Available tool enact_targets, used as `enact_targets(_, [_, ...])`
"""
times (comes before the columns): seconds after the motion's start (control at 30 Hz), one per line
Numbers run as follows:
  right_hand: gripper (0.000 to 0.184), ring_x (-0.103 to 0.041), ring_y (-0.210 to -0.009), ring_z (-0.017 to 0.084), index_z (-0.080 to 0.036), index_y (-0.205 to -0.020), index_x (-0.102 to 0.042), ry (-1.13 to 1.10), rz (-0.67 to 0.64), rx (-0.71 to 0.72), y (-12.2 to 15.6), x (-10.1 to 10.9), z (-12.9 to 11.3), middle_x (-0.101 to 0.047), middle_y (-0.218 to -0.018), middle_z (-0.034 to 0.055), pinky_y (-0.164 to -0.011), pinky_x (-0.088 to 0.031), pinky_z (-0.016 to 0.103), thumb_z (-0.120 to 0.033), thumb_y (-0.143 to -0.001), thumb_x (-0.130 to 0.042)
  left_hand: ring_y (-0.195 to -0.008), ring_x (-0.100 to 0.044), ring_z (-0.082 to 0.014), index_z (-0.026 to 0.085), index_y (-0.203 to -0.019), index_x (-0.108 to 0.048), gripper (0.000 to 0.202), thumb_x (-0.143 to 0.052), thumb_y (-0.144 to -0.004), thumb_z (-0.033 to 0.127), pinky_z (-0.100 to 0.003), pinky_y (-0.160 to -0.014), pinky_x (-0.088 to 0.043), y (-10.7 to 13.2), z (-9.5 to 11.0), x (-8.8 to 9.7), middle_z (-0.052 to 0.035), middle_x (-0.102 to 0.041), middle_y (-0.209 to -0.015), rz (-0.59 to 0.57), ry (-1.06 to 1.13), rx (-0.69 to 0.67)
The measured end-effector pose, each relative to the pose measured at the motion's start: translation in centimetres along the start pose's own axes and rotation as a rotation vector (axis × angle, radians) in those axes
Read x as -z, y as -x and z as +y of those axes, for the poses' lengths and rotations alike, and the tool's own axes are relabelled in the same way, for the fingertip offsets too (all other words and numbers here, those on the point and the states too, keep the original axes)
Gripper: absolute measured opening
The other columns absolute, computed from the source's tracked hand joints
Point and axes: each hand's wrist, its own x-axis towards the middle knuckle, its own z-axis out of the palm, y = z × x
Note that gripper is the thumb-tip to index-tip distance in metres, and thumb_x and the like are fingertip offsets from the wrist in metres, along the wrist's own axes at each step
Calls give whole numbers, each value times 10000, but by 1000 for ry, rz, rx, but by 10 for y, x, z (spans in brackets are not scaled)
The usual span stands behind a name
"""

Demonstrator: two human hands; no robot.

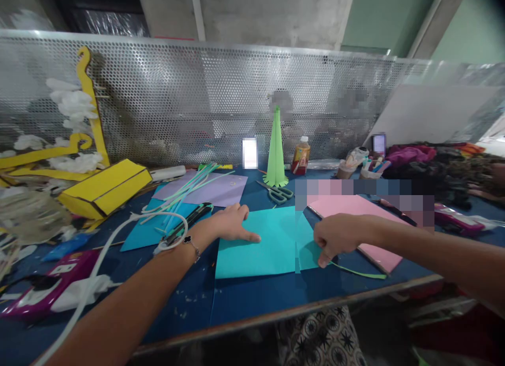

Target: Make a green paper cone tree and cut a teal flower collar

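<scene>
A turquoise sheet of paper [268, 245] lies across the blue table in front of me. My left hand [232, 224] rests on its upper left part, thumb stretched out over the surface and fingers spread past the far edge. At the paper's right end, my right hand [335, 237] is closed, with curled fingers and the thumb at the near right corner. A thin green strip [359, 273] runs rightward from beside that thumb; whether the hand touches it I cannot tell. Beyond the paper lie green-handled scissors [280, 193], near an upright light-green paper cone [276, 150] with a fringed base.
Pink sheets [366, 219] lie to the right. Left are a black cutter [191, 219], pale paper strips [189, 187], a lilac sheet [229, 187], a yellow box [106, 187] and a magenta power strip [55, 282] with a white cable. A bottle [301, 155] stands behind.
</scene>
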Motion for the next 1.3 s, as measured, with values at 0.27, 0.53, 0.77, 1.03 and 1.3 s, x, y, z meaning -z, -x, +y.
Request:
enact_targets(0.27, [354, -511, -579, 161, -198, -683, -636, -71, 228, 114, 5, 35, 30, -620, -643, 6, -569, -298, 284, -514, -799, -745, -1042, -593, -360, 208, -1117, -527, 775, -607, -689, 849, -413, -784, -488, 3, 7, 4, -156, -585, -1209, -11, -32, -5])
enact_targets(0.53, [278, -577, -662, 178, -176, -817, -693, 62, 552, 245, -68, 3, -26, -724, -780, 71, -586, -210, 316, -358, -969, -548, -902, -618, -244, 263, -973, -616, 124, -565, -885, 333, -334, -685, -411, 15, 40, -2, -45, -666, -1039, -42, -12, -233])
enact_targets(0.77, [384, -604, -729, 169, -170, -838, -690, 58, 665, 204, -83, -19, -23, -739, -824, 71, -631, -226, 310, -372, -1050, -441, -887, -583, -254, 229, -845, -617, 332, -679, -901, 550, -345, -679, -380, 21, 76, -26, -56, -624, -958, -2, 6, -454])
enact_targets(1.03, [367, -589, -695, 164, -174, -819, -679, 49, 703, 212, -83, -20, -23, -726, -794, 60, -616, -199, 323, -372, -1037, -458, -1057, -536, -274, 244, -897, -625, 387, -810, -801, 570, -388, -941, -391, 33, 64, -33, -32, -599, -1067, 33, 172, -310])
enact_targets(1.3, [349, -608, -717, 174, -179, -813, -666, 63, 702, 214, -84, -19, -23, -738, -821, 64, -621, -217, 319, -367, -1032, -469, -1121, -492, -305, 259, -974, -586, 457, -831, -762, 582, -401, -952, -366, 53, 47, -26, -35, -568, -1138, 10, 124, -183])
